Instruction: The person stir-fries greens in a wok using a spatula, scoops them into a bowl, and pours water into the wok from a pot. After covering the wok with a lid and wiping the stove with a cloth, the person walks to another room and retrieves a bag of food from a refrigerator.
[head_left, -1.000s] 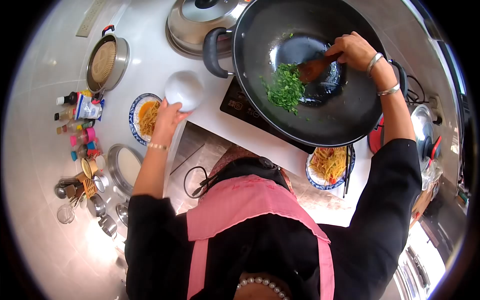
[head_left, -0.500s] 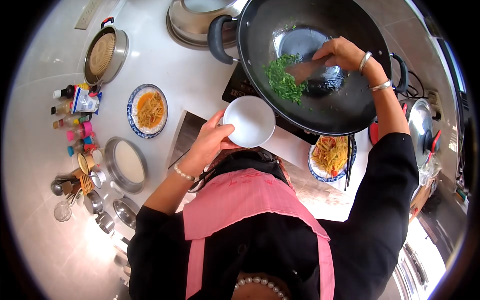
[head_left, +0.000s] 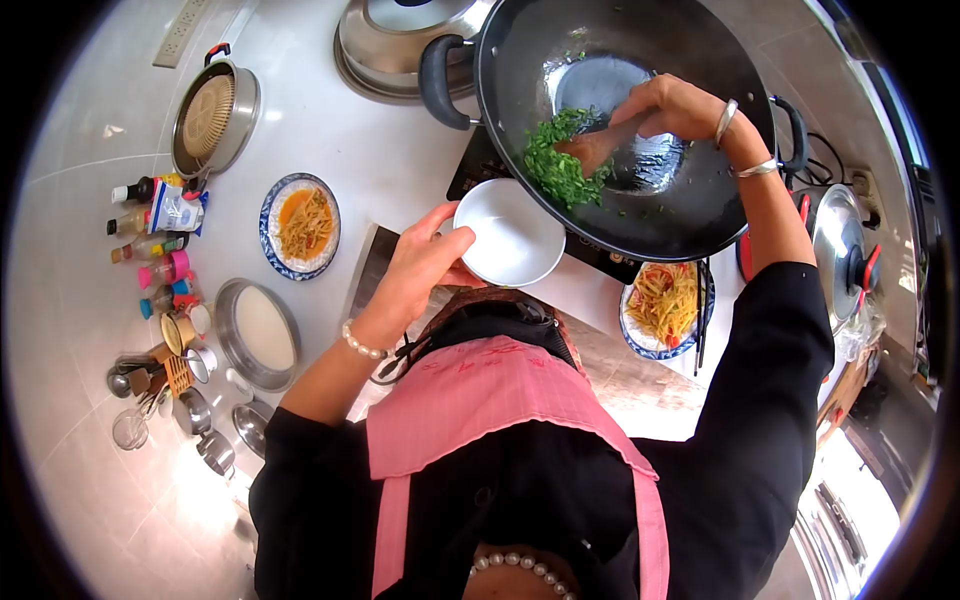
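My left hand (head_left: 425, 255) grips a small white bowl (head_left: 510, 232) by its left rim, thumb over the edge. The bowl's visible inside is bare, and it sits close to the near rim of a large black wok (head_left: 715, 205). Over the wok, my right hand (head_left: 680, 108) is closed round the handle of a wooden spatula (head_left: 592, 150). The spatula's blade is against a heap of chopped greens (head_left: 560, 170) on the wok's left inner side. A few green bits cling elsewhere to the shiny wok bottom.
One blue-rimmed plate of shredded food (head_left: 300, 228) stands left; another (head_left: 665, 308) with chopsticks (head_left: 702, 320) lies below the wok. A steel pot (head_left: 400, 55) is behind. Leftward are a round pan of white liquid (head_left: 262, 325), bottles (head_left: 160, 270) and utensils. A glass lid (head_left: 838, 250) is right.
My left hand has moved the bowl slightly right. The spatula has shifted a little left into the greens, which are now bunched more tightly. The view has tilted slightly.
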